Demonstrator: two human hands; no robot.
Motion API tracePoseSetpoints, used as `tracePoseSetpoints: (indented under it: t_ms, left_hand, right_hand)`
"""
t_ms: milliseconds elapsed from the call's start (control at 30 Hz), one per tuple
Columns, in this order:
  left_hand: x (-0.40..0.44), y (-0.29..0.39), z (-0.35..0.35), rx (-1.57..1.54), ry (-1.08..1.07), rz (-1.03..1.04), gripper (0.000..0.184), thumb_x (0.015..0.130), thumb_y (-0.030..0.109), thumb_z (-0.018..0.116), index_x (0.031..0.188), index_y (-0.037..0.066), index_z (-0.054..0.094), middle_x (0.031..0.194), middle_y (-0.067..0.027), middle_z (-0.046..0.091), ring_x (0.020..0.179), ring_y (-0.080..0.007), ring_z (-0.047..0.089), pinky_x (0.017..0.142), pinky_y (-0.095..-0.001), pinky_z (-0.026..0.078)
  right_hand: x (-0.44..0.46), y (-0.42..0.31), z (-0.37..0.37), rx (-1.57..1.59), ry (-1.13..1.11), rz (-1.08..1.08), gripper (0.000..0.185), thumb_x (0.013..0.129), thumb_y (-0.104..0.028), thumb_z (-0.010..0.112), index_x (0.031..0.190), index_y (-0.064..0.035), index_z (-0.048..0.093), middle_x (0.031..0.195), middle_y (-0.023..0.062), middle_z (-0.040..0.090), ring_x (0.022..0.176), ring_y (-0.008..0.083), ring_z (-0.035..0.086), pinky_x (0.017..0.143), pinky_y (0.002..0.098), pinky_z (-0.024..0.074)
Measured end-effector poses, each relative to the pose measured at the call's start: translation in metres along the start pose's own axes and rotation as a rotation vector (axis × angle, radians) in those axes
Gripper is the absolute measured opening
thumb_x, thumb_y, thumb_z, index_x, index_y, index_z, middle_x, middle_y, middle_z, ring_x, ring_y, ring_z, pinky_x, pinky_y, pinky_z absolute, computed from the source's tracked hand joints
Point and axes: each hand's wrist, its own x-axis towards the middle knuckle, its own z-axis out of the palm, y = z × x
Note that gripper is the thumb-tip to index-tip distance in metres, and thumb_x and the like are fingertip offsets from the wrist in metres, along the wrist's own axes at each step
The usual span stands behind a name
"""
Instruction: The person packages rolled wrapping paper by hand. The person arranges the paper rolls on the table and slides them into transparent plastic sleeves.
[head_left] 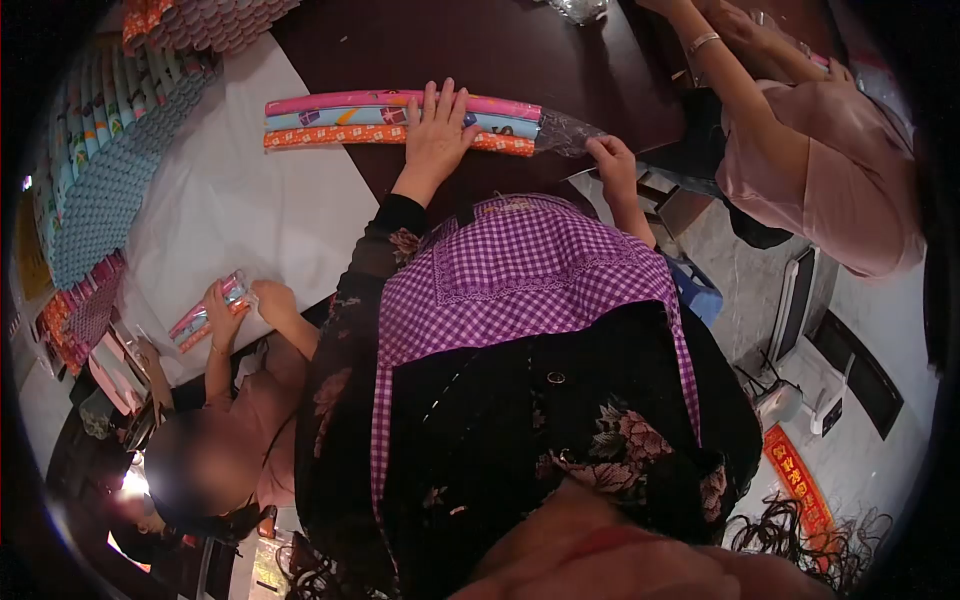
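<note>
Three rolls of patterned wrapping paper (370, 116), pink, light blue and orange, lie side by side across the edge between a white sheet and the dark table. My left hand (436, 138) rests flat on top of them with its fingers stretched out. A clear plastic sleeve (568, 135) extends past the right ends of the rolls. Its loose end is pinched between the thumb and fingers of my right hand (614, 164).
Large stacks of paper rolls (130, 190) stand at the left on a white sheet (250, 215). A co-worker's hands (228, 312) hold a similar bundle at lower left. Another person (800, 160) works at upper right. A crumpled clear plastic item (580, 10) sits at the table's far side.
</note>
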Motion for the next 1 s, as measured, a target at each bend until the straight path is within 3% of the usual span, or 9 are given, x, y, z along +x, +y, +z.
tracePoseSetpoints:
  t_ms: [167,233,333,467,633,667,733,867,1000]
  left_hand:
    - [0.000,0.000,0.000,0.009,0.016,0.003,0.062,0.089,0.047,0.057,0.138,0.010,0.048,0.148,-0.0113,0.039,0.139,-0.0348,0.032,0.111,-0.0564,0.023]
    - [-0.002,0.000,0.001,0.005,0.027,0.008,0.062,0.090,0.047,0.057,0.139,0.010,0.048,0.148,-0.0112,0.039,0.139,-0.0346,0.032,0.111,-0.0563,0.023]
    - [-0.002,0.000,0.002,0.004,0.030,0.002,0.062,0.090,0.047,0.057,0.139,0.010,0.048,0.148,-0.0110,0.039,0.139,-0.0342,0.031,0.111,-0.0560,0.024]
    - [-0.001,0.000,0.002,0.006,0.030,0.000,0.062,0.089,0.047,0.058,0.138,0.010,0.048,0.148,-0.0108,0.039,0.139,-0.0340,0.032,0.110,-0.0558,0.024]
    - [0.000,0.000,0.001,0.014,0.020,0.002,0.062,0.088,0.047,0.059,0.137,0.010,0.049,0.147,-0.0111,0.041,0.138,-0.0345,0.033,0.110,-0.0560,0.025]
    - [0.000,0.000,0.001,0.014,0.023,0.005,0.062,0.088,0.047,0.059,0.137,0.010,0.049,0.147,-0.0114,0.041,0.138,-0.0350,0.033,0.109,-0.0565,0.025]
    - [0.001,0.000,0.000,0.014,0.030,0.011,0.062,0.088,0.046,0.059,0.137,0.010,0.049,0.146,-0.0117,0.041,0.138,-0.0355,0.033,0.109,-0.0570,0.025]
    - [0.000,0.000,-0.001,-0.016,0.017,0.006,0.063,0.088,0.047,0.059,0.137,0.009,0.049,0.146,-0.0125,0.041,0.137,-0.0366,0.034,0.108,-0.0583,0.025]
    - [0.001,0.001,0.000,0.015,0.005,0.012,0.063,0.088,0.047,0.058,0.138,0.010,0.048,0.147,-0.0124,0.041,0.138,-0.0366,0.033,0.109,-0.0594,0.024]
  right_hand:
    - [-0.014,-0.027,0.001,0.088,-0.018,-0.056,0.016,0.088,-0.016,0.066,0.092,-0.0013,0.068,0.091,0.0046,0.067,0.089,0.0144,0.060,0.080,0.0309,0.0464]
    - [-0.007,-0.009,0.000,0.430,-0.164,-0.087,0.011,0.089,-0.013,0.065,0.094,-0.0039,0.068,0.093,0.0045,0.066,0.091,0.0158,0.059,0.085,0.0315,0.0458]
    - [-0.013,-0.023,0.011,0.542,-0.201,-0.035,0.006,0.091,-0.012,0.062,0.090,-0.0064,0.065,0.087,0.0038,0.065,0.090,0.0166,0.062,0.084,0.0311,0.0484]
    - [-0.007,-0.021,0.005,0.514,-0.314,-0.048,0.011,0.089,-0.013,0.066,0.097,-0.0054,0.066,0.093,0.0036,0.064,0.091,0.0175,0.059,0.087,0.0343,0.0460]
    - [0.000,-0.021,-0.007,-0.050,-0.148,-0.103,0.018,0.089,-0.021,0.067,0.094,-0.0044,0.062,0.088,0.0041,0.060,0.083,0.0143,0.056,0.076,0.0342,0.0473]
    - [0.001,-0.019,-0.010,-0.048,-0.145,-0.101,0.018,0.089,-0.021,0.067,0.094,-0.0044,0.062,0.088,0.0041,0.060,0.083,0.0143,0.056,0.076,0.0342,0.0473]
    - [0.004,-0.016,-0.015,-0.243,0.004,-0.030,0.024,0.090,-0.025,0.067,0.095,-0.0019,0.062,0.088,0.0056,0.059,0.079,0.0139,0.054,0.072,0.0362,0.0462]
    - [-0.009,-0.012,-0.010,-0.008,0.119,-0.028,0.025,0.091,-0.026,0.066,0.094,-0.0012,0.062,0.087,0.0060,0.059,0.077,0.0144,0.055,0.071,0.0360,0.0459]
    - [-0.011,0.008,-0.018,0.264,-0.025,-0.060,0.029,0.090,-0.026,0.066,0.107,-0.0015,0.062,0.094,0.0073,0.063,0.085,0.0163,0.058,0.075,0.0341,0.0472]
